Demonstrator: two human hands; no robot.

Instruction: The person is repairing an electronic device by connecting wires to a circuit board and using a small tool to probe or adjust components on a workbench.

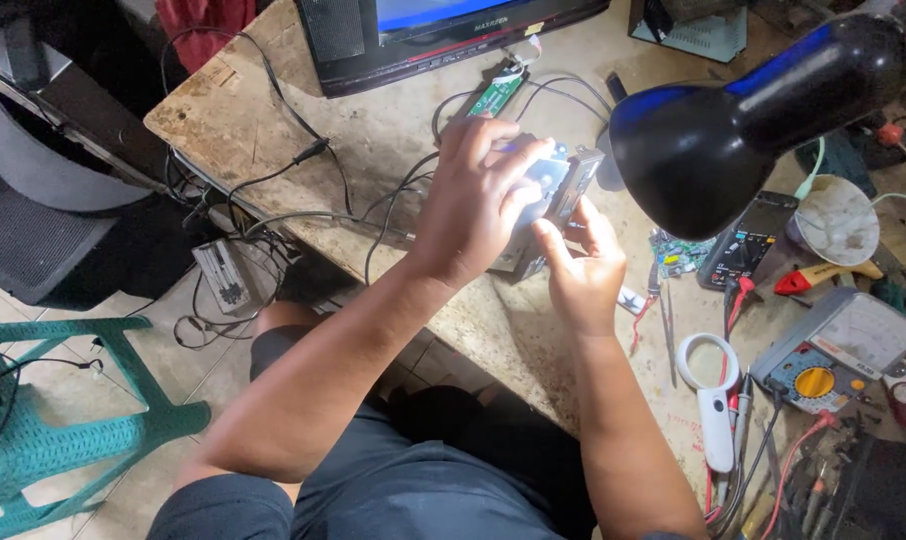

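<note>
Just below the black desk lamp [733,120], both hands met on a small grey box-shaped device [558,200] held above the worn tabletop [273,110]. The left hand [478,195] lay over the device's top and near side, fingers curled around it in a firm grasp. The right hand [583,265] came up from beneath, its thumb and fingertips pinching the device's lower edge, on the side facing the lamp. Dark cables [393,200] ran from the device away from the lamp, toward the monitor [433,40] at the table's far edge. Under the lamp's shade lay a black multimeter [748,240], and farther toward the person sat a grey analogue meter [838,350] and a white magnifying glass [711,395]. A green plastic stool [63,420] stood on the floor, well apart from the lamp.
</note>
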